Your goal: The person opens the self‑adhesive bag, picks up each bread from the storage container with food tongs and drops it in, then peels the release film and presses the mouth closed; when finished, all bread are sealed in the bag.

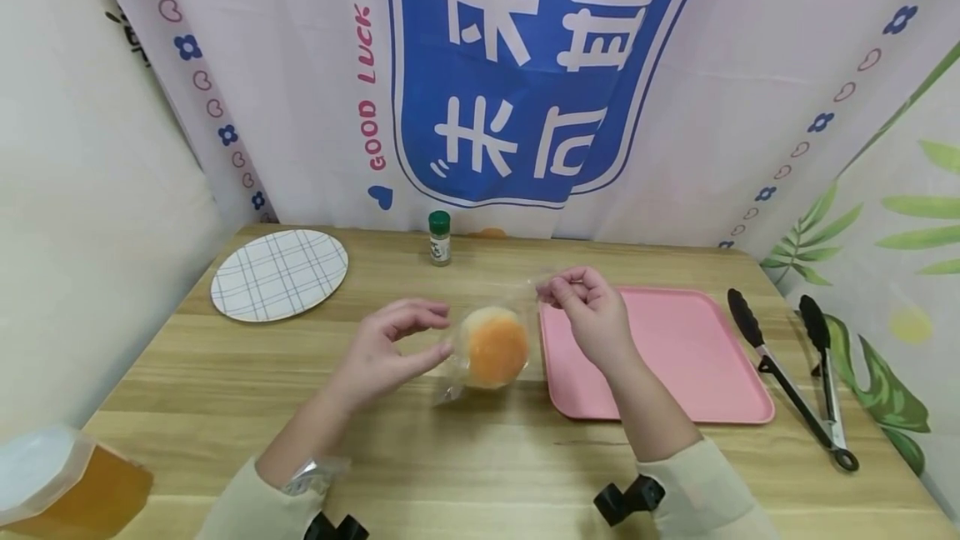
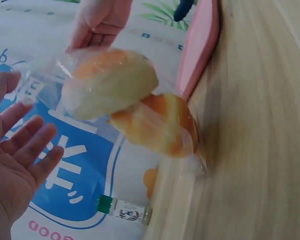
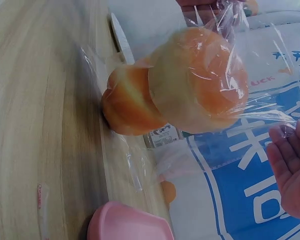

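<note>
A clear plastic bag (image 1: 447, 394) hangs between the two hands over the middle of the table. Inside it are a round golden-topped bun (image 1: 495, 350) and a second browned bread roll (image 3: 132, 102), which sits lower in the bag in both wrist views. My right hand (image 1: 592, 315) pinches the bag's upper edge between thumb and fingers. On the other side, my left hand (image 1: 390, 348) has its thumb and fingers spread apart, the thumb tip right at the bag's side. In the left wrist view, the left fingers (image 2: 27, 142) reach out loosely with nothing between them.
A pink tray (image 1: 693, 357) lies right of the bag, with black-and-silver tongs (image 1: 798, 398) beyond it. At the back are a checked oval plate (image 1: 279, 275) and a green-capped shaker (image 1: 439, 238). An amber-filled container (image 1: 97, 490) stands front left.
</note>
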Demonstrator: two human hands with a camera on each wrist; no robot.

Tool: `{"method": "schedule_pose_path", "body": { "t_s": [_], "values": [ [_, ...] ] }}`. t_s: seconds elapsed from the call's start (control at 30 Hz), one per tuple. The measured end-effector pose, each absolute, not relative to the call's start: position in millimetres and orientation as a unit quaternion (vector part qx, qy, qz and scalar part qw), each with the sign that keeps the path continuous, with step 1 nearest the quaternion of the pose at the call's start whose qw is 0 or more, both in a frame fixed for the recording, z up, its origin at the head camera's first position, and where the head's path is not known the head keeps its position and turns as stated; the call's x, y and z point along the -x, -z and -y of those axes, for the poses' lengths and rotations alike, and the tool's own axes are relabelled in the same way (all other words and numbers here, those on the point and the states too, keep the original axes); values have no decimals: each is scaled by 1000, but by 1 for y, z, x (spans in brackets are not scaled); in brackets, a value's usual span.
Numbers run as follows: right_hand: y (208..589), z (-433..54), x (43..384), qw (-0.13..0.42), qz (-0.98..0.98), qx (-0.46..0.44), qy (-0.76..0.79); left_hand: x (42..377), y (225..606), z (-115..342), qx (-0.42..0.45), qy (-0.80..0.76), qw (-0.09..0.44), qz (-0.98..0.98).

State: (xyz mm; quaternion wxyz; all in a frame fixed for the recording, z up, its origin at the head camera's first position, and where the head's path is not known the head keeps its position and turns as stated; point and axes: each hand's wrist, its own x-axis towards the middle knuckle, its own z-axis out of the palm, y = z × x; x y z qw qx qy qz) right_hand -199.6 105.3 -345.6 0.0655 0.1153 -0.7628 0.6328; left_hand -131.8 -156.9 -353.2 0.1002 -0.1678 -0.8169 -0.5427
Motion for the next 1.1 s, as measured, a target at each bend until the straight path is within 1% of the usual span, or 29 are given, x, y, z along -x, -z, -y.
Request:
{"method": "schedule_pose_path", "body": {
  "t_s": [0.07, 0.23, 0.33, 0.43, 0.5, 0.7, 0.8, 0.87, 0.9, 1.03, 1.1],
  "values": [
    [344, -105, 200, 67, 766, -115, -629, 132, 351, 156, 156, 571, 94, 801],
    [339, -106, 198, 58, 771, -126, -622, 134, 341, 159, 137, 636, 52, 758],
    [335, -107, 194, 49, 767, -143, -624, 136, 334, 161, 137, 644, 60, 750],
    [331, -110, 190, 41, 757, -161, -632, 139, 326, 165, 133, 647, 87, 746],
    [330, -111, 188, 35, 750, -169, -638, 142, 321, 169, 126, 652, 96, 741],
    [335, -107, 190, -2, 736, -140, -662, 163, 323, 178, 70, 674, 74, 732],
    [338, -104, 192, -8, 736, -115, -667, 175, 330, 178, 46, 709, 62, 701],
    [340, -103, 194, -2, 737, -104, -668, 180, 336, 176, 39, 741, 48, 669],
    [340, -102, 194, 3, 738, -99, -668, 181, 339, 175, 40, 757, 33, 652],
    [341, -101, 196, 22, 745, -83, -662, 181, 351, 171, 56, 786, -62, 613],
    [341, -101, 197, 29, 748, -78, -658, 181, 357, 169, 58, 794, -95, 597]
  ]
}}
